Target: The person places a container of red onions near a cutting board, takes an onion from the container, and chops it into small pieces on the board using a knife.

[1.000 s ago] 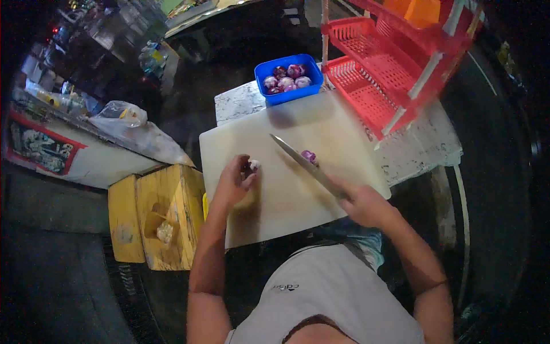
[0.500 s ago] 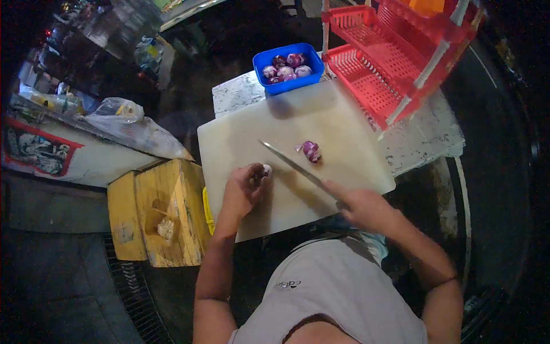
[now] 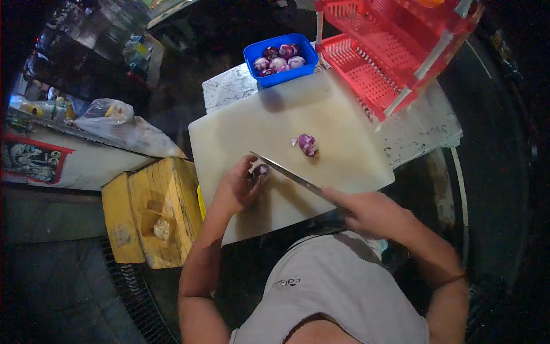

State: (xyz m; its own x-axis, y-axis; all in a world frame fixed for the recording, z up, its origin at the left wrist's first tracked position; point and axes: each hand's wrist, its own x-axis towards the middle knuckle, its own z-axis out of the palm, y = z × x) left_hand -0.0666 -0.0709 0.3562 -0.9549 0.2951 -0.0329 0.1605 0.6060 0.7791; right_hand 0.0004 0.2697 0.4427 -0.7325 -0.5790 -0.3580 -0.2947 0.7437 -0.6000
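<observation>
The left hand [image 3: 239,182] is working low on the left of the white cutting board [image 3: 229,135], its fingers curling round a small purple onion [image 3: 261,171] and pinching it near the board's surface. Half a second ago that onion was showing a white face; now it is turning up a darker, purplish side. Over on the right, the right hand [image 3: 366,212] is wrapping firmly round the handle of the knife [image 3: 292,176], and here is the big change: a second ago the tip was pointing well off to the right of the left hand, and now it is reaching the left fingertips, the blade lying just beyond the onion. Whether steel is touching onion, I cannot tell. The cut onion [image 3: 307,145], partly covered by the blade a second ago, is now sitting fully in sight beyond it. The blue tub [image 3: 289,76] is still holding its whole onions [image 3: 279,64] at the far edge.
</observation>
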